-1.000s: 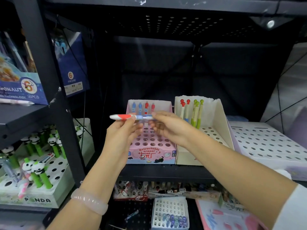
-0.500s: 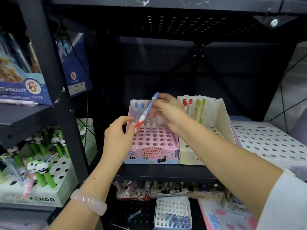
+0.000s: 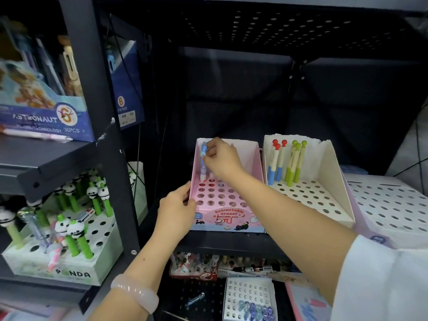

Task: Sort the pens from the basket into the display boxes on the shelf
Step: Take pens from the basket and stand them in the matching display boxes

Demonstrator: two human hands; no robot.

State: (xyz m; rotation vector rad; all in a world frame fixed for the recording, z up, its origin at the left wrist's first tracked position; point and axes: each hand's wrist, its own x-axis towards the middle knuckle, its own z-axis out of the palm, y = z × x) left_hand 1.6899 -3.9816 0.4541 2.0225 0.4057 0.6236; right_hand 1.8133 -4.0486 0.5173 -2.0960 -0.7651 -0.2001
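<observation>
A pink display box point(image 3: 228, 217) with rows of round holes stands on the middle shelf. My right hand point(image 3: 221, 158) pinches the blue top of a red, white and blue pen point(image 3: 203, 162) that stands upright in the box's back left corner, its lower end in a hole. My left hand point(image 3: 177, 210) holds the box's left front edge. More pens in the back row are hidden behind my right hand. The basket is not in view.
A white box point(image 3: 310, 195) with red-topped and green-topped pens stands right of the pink one. An empty perforated box point(image 3: 391, 205) sits further right. A panda pen box point(image 3: 62, 258) stands lower left, behind a black shelf post point(image 3: 102, 126). More boxes lie on the shelf below.
My right hand turned the pen from level to upright and carried it to the pink box's back left corner. My left hand let go of the pen and dropped to the box's left edge.
</observation>
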